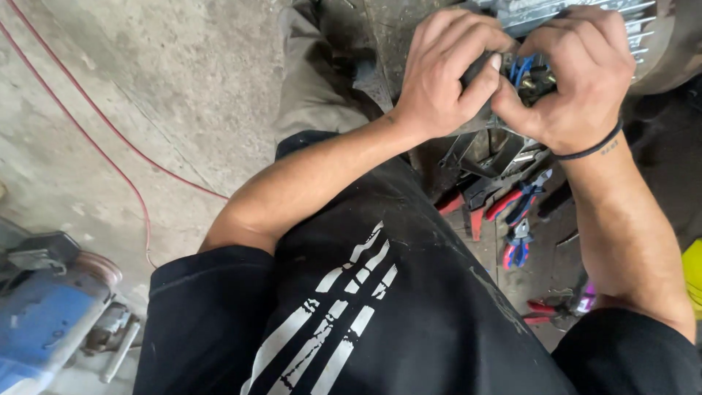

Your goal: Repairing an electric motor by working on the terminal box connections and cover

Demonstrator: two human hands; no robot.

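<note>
1. Wires (521, 71), blue, at the top of the frame, bunched between both hands against a finned motor (578, 16).
2. Left hand (446, 73): fingers closed, pinching the bundle, probably steadying it.
3. Right hand (578, 80): fingers curled shut on the wires.
4. Pliers (521, 219), red-and-blue handled, lie on the floor (146, 95) below, within reach.
5. Red cable (110, 132) crosses the concrete.

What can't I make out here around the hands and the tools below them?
- Blue wires, head view: ends hidden by left hand and right hand.
- Finned motor: cut off by top edge, covered by both hands.
- Pliers on the floor: partly hidden by the right forearm.
- Blue machine: cut off at the left edge.
</note>
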